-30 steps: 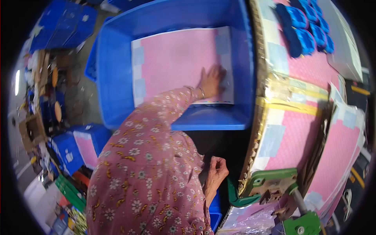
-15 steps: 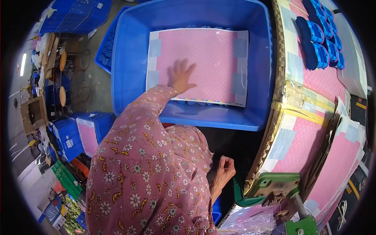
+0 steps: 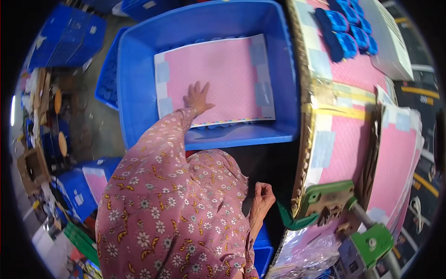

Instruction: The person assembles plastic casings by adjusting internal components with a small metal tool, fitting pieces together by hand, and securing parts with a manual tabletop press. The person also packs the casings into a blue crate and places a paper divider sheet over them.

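My left hand (image 3: 199,98) lies palm down on a pink sheet (image 3: 223,79), fingers spread. The sheet has a fine pattern, pale blue tape patches on its sides and a coloured strip along its near edge. It lies inside a large blue bin (image 3: 139,79), over blue pieces (image 3: 225,125) that show only at its edges. My right hand (image 3: 263,199) hangs low beside my body, fingers curled in toward the thumb, with nothing visible in them. Near it is the green metal machine part (image 3: 327,190) at the table edge.
On the right, a worktable (image 3: 344,125) is covered with pink sheets and yellow tape. Blue strapped pieces (image 3: 346,32) lie at its far end. Another blue bin (image 3: 108,76) stands behind on the left. Clear plastic wrap (image 3: 309,253) lies near the machine.
The view has shifted, so the bin and table sit further left. My left hand stays spread on the sheet, now nearer its left side. The right hand keeps its curled pose.
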Available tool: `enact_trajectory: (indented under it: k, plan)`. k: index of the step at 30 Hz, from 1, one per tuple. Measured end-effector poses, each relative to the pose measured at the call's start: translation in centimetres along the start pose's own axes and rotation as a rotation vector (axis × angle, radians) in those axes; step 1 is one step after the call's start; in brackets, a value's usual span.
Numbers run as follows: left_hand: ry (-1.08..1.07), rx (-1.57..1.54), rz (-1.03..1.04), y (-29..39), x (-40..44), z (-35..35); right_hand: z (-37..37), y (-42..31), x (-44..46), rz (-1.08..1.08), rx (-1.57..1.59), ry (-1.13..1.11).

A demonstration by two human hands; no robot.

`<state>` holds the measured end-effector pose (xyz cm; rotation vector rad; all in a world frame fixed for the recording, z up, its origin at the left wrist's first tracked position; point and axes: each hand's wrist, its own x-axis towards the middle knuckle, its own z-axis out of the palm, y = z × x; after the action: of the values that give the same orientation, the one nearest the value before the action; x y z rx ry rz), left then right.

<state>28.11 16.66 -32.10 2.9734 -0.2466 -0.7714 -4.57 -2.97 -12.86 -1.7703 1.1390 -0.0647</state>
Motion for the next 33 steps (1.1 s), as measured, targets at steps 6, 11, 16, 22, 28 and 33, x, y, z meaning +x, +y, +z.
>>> enact_trajectory:
  k: [6,11,16,22,28,33]
  plan:
    - [-0.100,-0.084,-0.054,2.0,1.1,-0.5,-2.2,1.4,-3.0,0.186,0.250,0.206]
    - [0.103,-0.025,0.317,6.3,2.6,0.9,-4.3,4.2,-7.3,0.115,0.320,0.454]
    - [0.293,-0.429,0.877,12.6,6.4,-2.1,-5.9,7.2,-14.3,0.172,0.353,0.929]
    - [0.371,-0.695,1.274,20.8,-12.1,-11.5,-2.7,15.7,-26.4,0.477,0.559,1.453]
    - [-0.041,-0.665,1.552,23.7,-23.0,-10.2,6.9,28.7,-33.3,0.898,1.098,1.401]
    - [-0.370,-0.505,1.525,22.9,-28.8,-8.0,10.3,34.5,-31.5,0.996,1.192,1.144]
